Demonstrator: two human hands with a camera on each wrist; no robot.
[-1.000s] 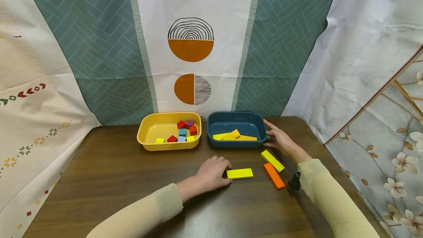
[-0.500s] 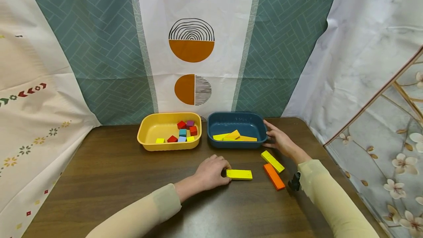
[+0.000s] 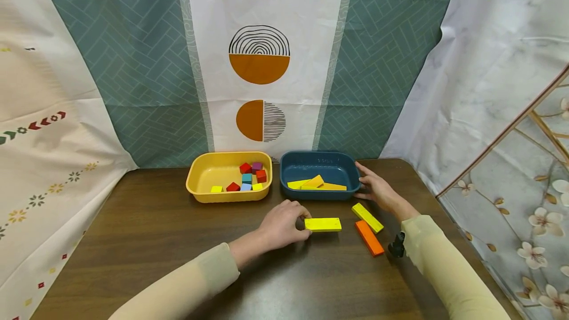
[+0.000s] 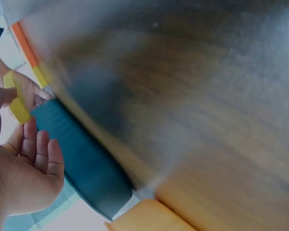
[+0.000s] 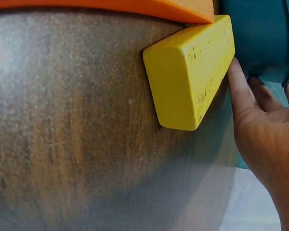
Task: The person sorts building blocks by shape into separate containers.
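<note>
My left hand [image 3: 284,227] pinches one end of a yellow rectangular block [image 3: 323,224] between thumb and fingers. The block is held a little above the table, level and pointing right. In the left wrist view the same yellow block [image 4: 17,98] shows between the thumb and fingertips. My right hand [image 3: 380,189] touches the right end of a dark blue bin [image 3: 320,195] with extended fingers; some fingertips are hidden by its wall. Inside that bin lie several yellow blocks [image 3: 331,186]. Another yellow block [image 5: 195,72] lies on the table near the right hand, beside an orange block [image 3: 369,238].
A yellow bin [image 3: 200,196] with several small coloured cubes [image 3: 246,178] stands left of the blue bin, near the table's back edge. Patterned cloth hangs behind the brown table [image 3: 146,241] and on both sides.
My left hand has raised the yellow block off the table and moved it slightly away from me. The right hand has stayed against the blue bin.
</note>
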